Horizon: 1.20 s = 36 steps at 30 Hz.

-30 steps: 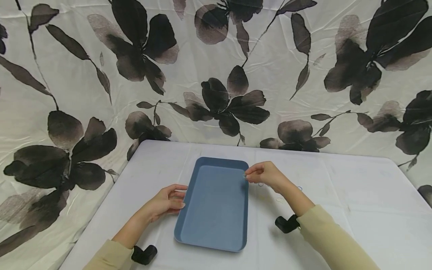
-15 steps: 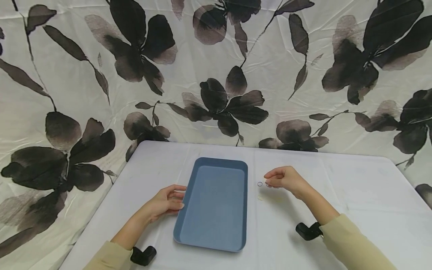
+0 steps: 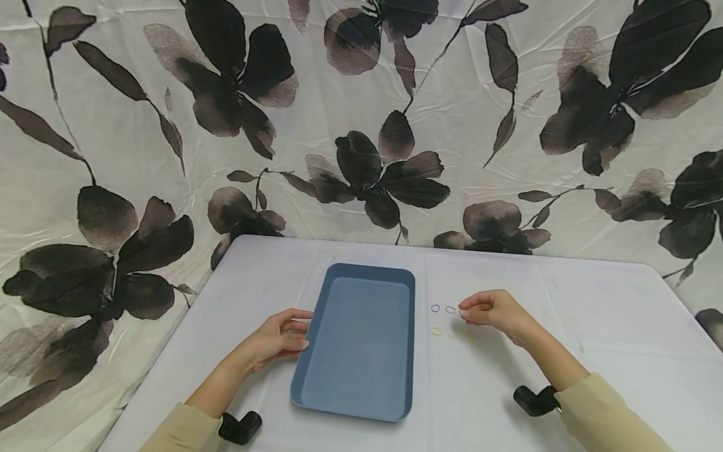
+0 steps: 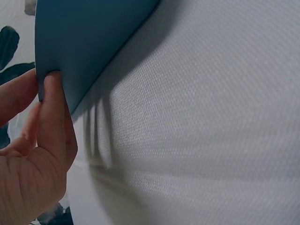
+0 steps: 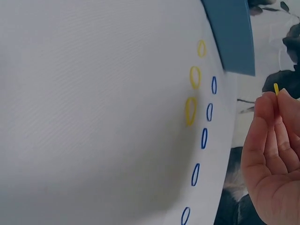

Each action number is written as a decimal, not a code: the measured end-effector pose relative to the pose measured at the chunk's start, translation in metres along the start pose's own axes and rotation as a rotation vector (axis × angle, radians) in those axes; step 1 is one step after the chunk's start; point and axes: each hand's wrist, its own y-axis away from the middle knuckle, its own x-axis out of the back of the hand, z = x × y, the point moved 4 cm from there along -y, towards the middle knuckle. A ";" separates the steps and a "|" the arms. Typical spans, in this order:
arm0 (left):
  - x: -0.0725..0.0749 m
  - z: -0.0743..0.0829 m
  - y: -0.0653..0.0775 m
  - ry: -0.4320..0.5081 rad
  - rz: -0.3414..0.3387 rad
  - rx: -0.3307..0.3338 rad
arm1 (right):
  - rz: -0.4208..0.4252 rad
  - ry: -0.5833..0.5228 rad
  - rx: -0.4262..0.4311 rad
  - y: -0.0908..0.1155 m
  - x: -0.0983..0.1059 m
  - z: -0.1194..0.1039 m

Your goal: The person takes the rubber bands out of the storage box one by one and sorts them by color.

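A shallow blue tray (image 3: 357,351) lies on the white table. My left hand (image 3: 279,339) is at its left side, the thumb and fingers (image 4: 51,108) pinching the tray's rim in the left wrist view. To the right of the tray, my right hand (image 3: 499,315) is above the table. It pinches a small yellow rubber band (image 5: 276,88) between thumb and fingertips; most of the band is hidden. Beside this hand, blue rubber bands (image 5: 209,112) lie in a row. A shorter row of yellow rubber bands (image 5: 195,78) runs alongside.
The white cloth-covered table (image 3: 593,351) extends to the right of the tray. Behind it hangs a floral curtain (image 3: 361,94). A black wrist device (image 3: 241,428) sits at the left wrist and another black wrist device (image 3: 533,402) at the right.
My right hand has moved from the tray's right edge rightward and slightly nearer, uncovering rubber bands on the table. The left hand and tray have stayed in place.
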 end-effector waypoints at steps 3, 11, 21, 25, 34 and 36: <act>0.000 0.000 0.000 0.002 -0.001 -0.001 | -0.010 -0.001 0.003 0.003 0.001 0.002; -0.001 0.000 0.001 0.011 0.000 0.001 | 0.002 -0.005 -0.021 0.008 0.004 0.014; 0.000 0.001 0.001 0.004 0.004 -0.003 | 0.039 0.071 -0.045 0.014 0.009 0.030; 0.000 0.000 0.000 0.004 0.007 -0.002 | 0.077 0.105 -0.084 0.017 0.011 0.037; -0.001 0.001 0.001 0.004 0.011 0.000 | 0.105 0.153 -0.120 0.021 0.012 0.044; -0.001 0.001 0.001 0.003 0.008 -0.002 | 0.104 0.167 -0.114 0.020 0.012 0.045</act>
